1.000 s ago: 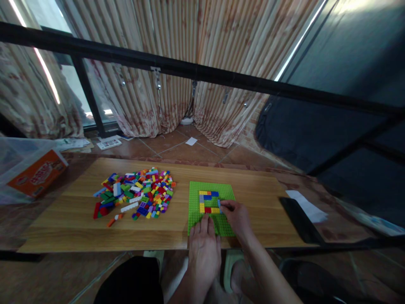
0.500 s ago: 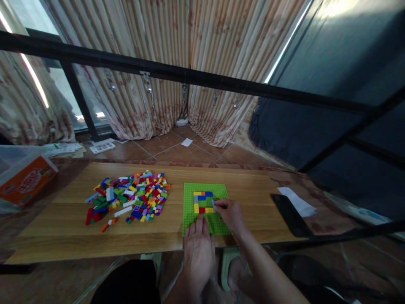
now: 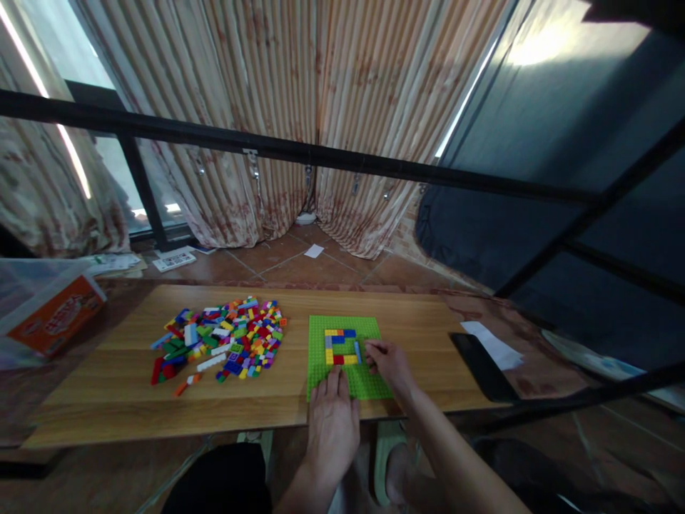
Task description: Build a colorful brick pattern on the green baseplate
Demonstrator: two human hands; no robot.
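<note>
A green studded baseplate (image 3: 317, 357) lies on the table. On it, yellow, orange, blue, grey and red bricks form a boxy outline, with a light blue brick (image 3: 358, 351) standing along its right side. My left hand (image 3: 335, 417) rests flat on the near part of the plate, fingers stretched out and their tips close to the red brick (image 3: 338, 360). My right hand (image 3: 389, 366) hovers over the plate's right part, just right of the light blue brick and apart from it. Its fingers are curled together, and I see nothing between them.
Left of the baseplate, a pile of loose mixed bricks (image 3: 240, 339) spreads over the wooden table (image 3: 176, 414). A black phone-like slab (image 3: 482, 366) and white paper (image 3: 492, 344) lie to the right. A dark metal rail (image 3: 342, 156) crosses beyond the table.
My right hand has let go of the light blue brick and drawn slightly right, leaving it on the plate. My left hand stays on the plate. The view has shifted slightly.
</note>
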